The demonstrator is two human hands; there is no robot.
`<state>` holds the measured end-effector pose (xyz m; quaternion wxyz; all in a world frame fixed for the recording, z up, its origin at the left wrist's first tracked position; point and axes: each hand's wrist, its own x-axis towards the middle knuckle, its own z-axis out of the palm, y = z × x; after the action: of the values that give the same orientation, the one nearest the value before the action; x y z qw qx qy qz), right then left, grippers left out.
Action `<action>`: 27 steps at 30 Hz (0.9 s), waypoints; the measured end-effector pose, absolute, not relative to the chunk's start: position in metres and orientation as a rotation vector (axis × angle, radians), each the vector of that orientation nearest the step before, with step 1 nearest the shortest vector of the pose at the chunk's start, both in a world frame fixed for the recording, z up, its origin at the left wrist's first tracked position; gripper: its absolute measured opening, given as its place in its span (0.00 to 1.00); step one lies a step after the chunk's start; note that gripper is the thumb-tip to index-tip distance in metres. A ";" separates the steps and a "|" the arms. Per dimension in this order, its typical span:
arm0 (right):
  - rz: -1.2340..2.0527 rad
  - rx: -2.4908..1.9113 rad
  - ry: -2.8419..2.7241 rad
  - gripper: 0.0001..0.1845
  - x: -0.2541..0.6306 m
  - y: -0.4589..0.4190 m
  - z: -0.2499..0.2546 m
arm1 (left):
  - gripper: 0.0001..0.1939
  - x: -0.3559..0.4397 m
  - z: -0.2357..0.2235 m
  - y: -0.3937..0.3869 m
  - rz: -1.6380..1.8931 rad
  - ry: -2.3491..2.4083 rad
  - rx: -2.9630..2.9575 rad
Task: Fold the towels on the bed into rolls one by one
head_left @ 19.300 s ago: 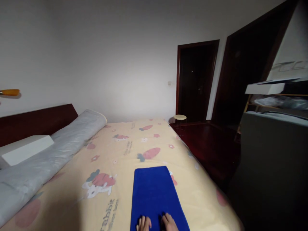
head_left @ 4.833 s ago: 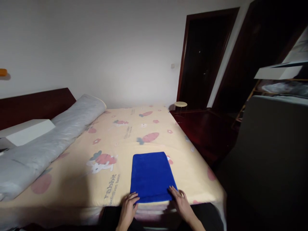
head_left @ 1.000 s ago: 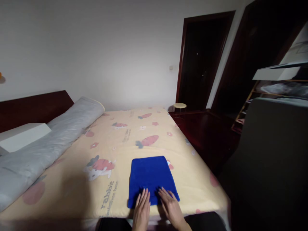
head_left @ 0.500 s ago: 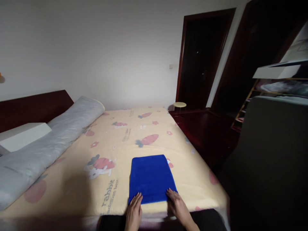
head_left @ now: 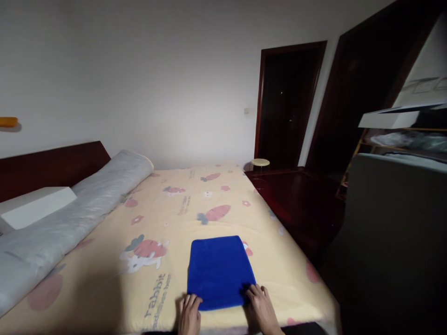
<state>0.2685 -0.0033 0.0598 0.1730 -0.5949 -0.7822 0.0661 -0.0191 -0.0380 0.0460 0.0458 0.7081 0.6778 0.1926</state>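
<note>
A blue cloth (head_left: 220,270), folded to a near-rectangle, lies flat on the bed near its front edge. My left hand (head_left: 189,312) is at the cloth's near left corner, its fingers bent and closed on the edge. At the near right corner, my right hand (head_left: 262,307) has its fingers curled over the cloth's border. Both thumbs are mostly hidden. Beneath the cloth is a pale yellow bedsheet (head_left: 209,251) printed with carrots, rabbits and lettering.
A long grey rolled quilt (head_left: 87,204) runs along the left of the bed, with a white box (head_left: 38,207) beside it before the dark headboard (head_left: 52,163). A round stool (head_left: 260,163) stands beyond the bed. At right are a dark panel (head_left: 394,242) and a shelf rack.
My view has tilted up slightly, so everything sits lower. My fingers, earlier laid flatter on the near part of the cloth, are now bent at its near corners. The cloth has kept its shape.
</note>
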 end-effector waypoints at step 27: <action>0.166 -1.759 -2.046 0.19 0.292 -0.014 0.058 | 0.15 -0.034 0.080 -0.045 0.466 2.386 1.522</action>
<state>0.2922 -0.0145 0.0581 0.2174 -0.6349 -0.7389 0.0600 -0.0339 -0.0449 0.0796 0.1366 0.5256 0.8241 0.1611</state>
